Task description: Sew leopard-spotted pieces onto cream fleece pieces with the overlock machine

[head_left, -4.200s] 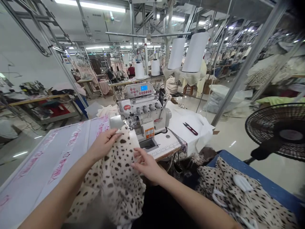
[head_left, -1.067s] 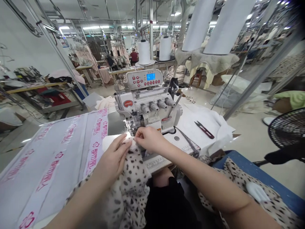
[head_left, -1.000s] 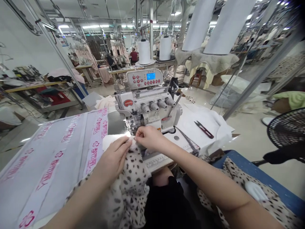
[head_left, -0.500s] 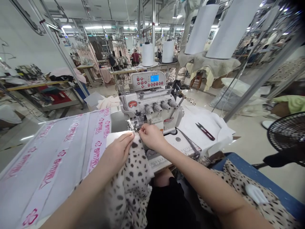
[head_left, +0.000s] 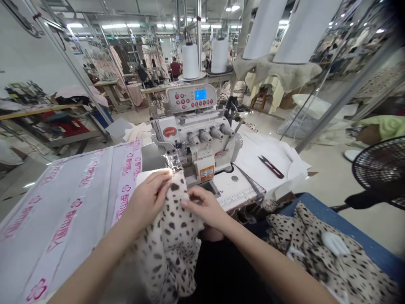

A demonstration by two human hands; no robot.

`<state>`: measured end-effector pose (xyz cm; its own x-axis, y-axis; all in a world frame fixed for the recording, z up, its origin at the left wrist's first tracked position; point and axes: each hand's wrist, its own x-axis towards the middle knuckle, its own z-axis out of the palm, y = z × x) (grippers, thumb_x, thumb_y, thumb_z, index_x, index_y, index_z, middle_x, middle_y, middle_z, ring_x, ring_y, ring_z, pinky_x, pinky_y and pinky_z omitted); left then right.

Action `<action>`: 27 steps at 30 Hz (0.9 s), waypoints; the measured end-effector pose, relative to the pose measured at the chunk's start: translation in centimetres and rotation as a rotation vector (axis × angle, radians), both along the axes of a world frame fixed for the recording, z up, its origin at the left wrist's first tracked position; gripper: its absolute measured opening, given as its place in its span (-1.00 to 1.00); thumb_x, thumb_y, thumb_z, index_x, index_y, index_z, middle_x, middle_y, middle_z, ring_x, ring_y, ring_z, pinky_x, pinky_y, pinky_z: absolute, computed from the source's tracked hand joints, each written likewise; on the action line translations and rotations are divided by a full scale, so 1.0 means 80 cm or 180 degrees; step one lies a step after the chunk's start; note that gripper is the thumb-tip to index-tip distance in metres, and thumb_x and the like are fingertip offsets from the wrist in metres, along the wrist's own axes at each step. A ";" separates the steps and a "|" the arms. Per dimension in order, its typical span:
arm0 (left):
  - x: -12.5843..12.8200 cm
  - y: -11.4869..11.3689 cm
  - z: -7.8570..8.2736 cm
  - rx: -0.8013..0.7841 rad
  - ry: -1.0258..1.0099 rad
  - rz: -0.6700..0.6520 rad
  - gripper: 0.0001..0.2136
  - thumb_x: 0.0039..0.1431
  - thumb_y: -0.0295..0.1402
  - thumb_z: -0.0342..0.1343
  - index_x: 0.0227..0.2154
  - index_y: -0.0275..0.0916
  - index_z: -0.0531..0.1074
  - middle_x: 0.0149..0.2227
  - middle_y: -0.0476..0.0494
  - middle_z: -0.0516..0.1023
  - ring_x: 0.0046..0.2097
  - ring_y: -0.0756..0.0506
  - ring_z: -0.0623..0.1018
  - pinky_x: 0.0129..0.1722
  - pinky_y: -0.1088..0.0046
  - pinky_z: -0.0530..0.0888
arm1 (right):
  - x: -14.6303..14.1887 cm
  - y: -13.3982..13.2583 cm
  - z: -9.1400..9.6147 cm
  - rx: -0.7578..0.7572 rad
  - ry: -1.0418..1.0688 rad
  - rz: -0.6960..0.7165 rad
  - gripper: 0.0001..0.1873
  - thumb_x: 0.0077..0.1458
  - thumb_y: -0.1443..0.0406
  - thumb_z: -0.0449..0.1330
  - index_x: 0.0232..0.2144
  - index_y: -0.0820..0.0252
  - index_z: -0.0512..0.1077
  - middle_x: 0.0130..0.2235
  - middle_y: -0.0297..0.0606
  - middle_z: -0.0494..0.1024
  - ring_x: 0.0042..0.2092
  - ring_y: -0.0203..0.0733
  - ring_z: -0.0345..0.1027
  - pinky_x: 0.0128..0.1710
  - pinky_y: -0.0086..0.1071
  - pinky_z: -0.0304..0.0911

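Note:
A cream fabric piece with dark spots (head_left: pixel 177 228) hangs from the bed of a white overlock sewing machine (head_left: pixel 196 135) down over my lap. Its upper edge lies at the machine's presser foot (head_left: pixel 176 166). My left hand (head_left: pixel 150 196) is closed on the fabric just left of the foot, thumb and fingers pinching it. Lower down, my right hand (head_left: pixel 204 206) grips the fabric's right edge between thumb and fingers. The needle area is partly lost in glare.
Thread snips (head_left: pixel 270 166) lie on white cloth to the right. More spotted fabric (head_left: pixel 329 253) rests on a blue surface (head_left: pixel 373 253), near a black fan (head_left: pixel 379 177). Printed plastic sheeting (head_left: pixel 79 211) covers the table at left. Large thread cones (head_left: pixel 295 33) stand behind the machine.
My right hand has moved down and away from the presser foot to the fabric's lower right edge. My left hand stays near the foot. The view has shifted slightly.

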<state>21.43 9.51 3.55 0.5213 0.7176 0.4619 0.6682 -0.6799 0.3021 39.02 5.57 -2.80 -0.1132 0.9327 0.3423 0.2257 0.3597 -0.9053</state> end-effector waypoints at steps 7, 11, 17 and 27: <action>0.005 0.003 0.004 0.0000 0.0087 0.0177 -0.83 0.18 -0.31 -0.08 -0.28 -0.23 0.37 -0.20 -0.08 0.39 -0.14 -0.05 0.41 -0.16 0.44 0.37 | 0.010 -0.033 0.001 -0.0388 0.0298 0.0550 -0.48 -0.04 0.15 0.21 -0.72 0.21 -0.03 -0.58 -0.46 0.00 -0.49 -0.40 -0.06 -0.50 -0.49 -0.10; 0.006 0.002 0.003 0.0057 0.0077 0.0110 -0.83 0.18 -0.32 -0.07 -0.31 -0.25 0.40 -0.21 -0.08 0.40 -0.16 -0.03 0.41 -0.16 0.45 0.37 | 0.018 -0.036 0.003 -0.0386 0.0227 0.0525 -0.43 -0.06 0.11 0.23 -0.73 0.22 -0.06 -0.57 -0.45 0.01 -0.50 -0.41 -0.06 -0.51 -0.49 -0.10; 0.009 0.009 0.004 0.0030 0.0078 0.0149 -0.79 0.17 -0.30 -0.06 -0.31 -0.27 0.43 -0.20 -0.10 0.41 -0.16 -0.04 0.42 -0.15 0.45 0.37 | 0.018 -0.023 -0.010 -0.0265 0.0144 0.0440 -0.45 -0.05 0.14 0.23 -0.73 0.22 -0.04 -0.57 -0.45 0.02 -0.49 -0.40 -0.05 -0.50 -0.50 -0.08; 0.000 0.030 0.014 -0.0296 0.0283 0.0284 -0.78 0.19 -0.25 -0.12 -0.26 -0.20 0.38 -0.17 -0.07 0.40 -0.14 -0.06 0.40 -0.17 0.43 0.34 | 0.011 -0.037 -0.013 -0.0546 0.0171 0.0448 -0.48 -0.04 0.20 0.22 -0.75 0.23 -0.02 -0.56 -0.44 0.03 -0.50 -0.40 -0.03 -0.51 -0.49 -0.08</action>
<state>21.46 11.94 4.67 0.4895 0.8003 0.3462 0.7516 -0.5885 0.2978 39.88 2.61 -3.84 -0.2322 0.9541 0.1891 0.1342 0.2239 -0.9653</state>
